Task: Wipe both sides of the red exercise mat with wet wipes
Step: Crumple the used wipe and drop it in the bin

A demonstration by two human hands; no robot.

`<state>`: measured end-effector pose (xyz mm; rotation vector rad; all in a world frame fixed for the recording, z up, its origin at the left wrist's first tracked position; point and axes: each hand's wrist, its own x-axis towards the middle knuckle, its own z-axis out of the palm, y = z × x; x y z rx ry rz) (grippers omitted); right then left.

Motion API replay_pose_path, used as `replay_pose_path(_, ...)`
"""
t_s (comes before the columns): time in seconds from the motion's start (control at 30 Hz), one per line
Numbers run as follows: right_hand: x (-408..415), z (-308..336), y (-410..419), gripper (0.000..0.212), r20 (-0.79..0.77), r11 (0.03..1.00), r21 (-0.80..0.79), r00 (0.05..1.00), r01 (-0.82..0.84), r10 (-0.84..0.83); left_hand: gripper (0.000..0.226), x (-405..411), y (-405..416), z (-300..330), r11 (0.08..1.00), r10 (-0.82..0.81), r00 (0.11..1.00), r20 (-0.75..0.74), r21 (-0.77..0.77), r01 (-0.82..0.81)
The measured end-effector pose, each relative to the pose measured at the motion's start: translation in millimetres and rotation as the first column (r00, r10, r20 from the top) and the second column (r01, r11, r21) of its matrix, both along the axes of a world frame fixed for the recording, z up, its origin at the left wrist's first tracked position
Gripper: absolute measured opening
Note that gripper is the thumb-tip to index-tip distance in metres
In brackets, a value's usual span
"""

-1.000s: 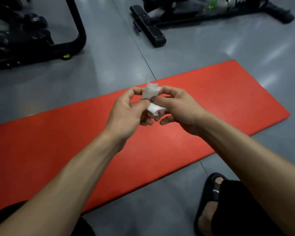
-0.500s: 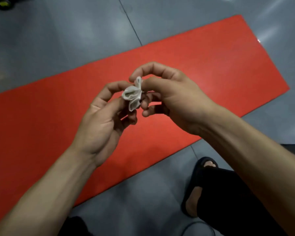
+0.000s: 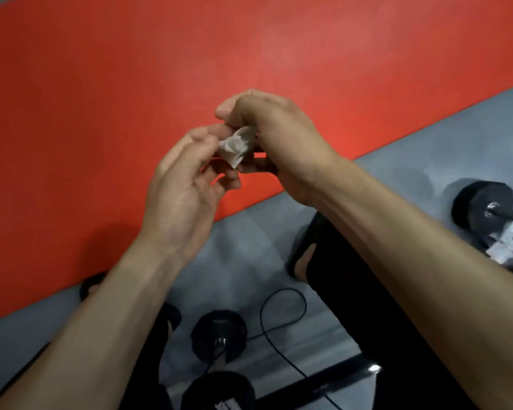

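nearest the camera, a black hex dumbbell (image 3: 219,362) with a chrome handle is lying on the smooth grey floor (image 3: 427,161), a thin black cable (image 3: 282,321) looping beside it. a black slide sandal (image 3: 302,255) is sitting just short of the mat's edge, and a round black barbell plate (image 3: 483,210) is resting off to the right. above these, the left hand (image 3: 184,187) and right hand (image 3: 276,143) are both pinching a crumpled white wet wipe (image 3: 236,145) between curled fingertips. the flat, matte red exercise mat (image 3: 101,99) is lying beneath and beyond them.
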<state>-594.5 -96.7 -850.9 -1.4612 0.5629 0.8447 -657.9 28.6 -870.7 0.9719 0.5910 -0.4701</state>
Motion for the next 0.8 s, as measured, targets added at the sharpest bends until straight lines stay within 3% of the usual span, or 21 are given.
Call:
replay_pose_path(0.2,-21,-7,-21,0.022,-0.12,0.991,0.017,0.985,0.13,-0.127,0.026,-28,-34,3,0.993,0.009,0.995,-0.103,0.114,0.003)
replay_pose_path(0.33,-40,-2,-45,0.024,-0.177,0.968,0.045,0.956,0.246,-0.234,0.016,-31,-58,17,0.961,-0.09,0.983,-0.157,0.247,0.128)
replay_pose_path(0.53,-80,23,-106,0.028,-0.258,0.901,0.103,0.886,0.422,-0.385,0.03,-26,-107,65,0.808,-0.329,0.911,-0.249,0.425,0.408)
replay_pose_path(0.7,-103,73,-173,0.031,-0.346,0.827,0.115,0.803,0.55,-0.485,0.03,-17,-168,117,0.648,-0.537,0.784,-0.312,0.443,0.62)
replay_pose_path(0.8,-103,100,-217,0.027,-0.336,0.796,0.124,0.779,0.593,-0.529,0.022,-1,-209,145,0.62,-0.578,0.754,-0.313,0.432,0.655)
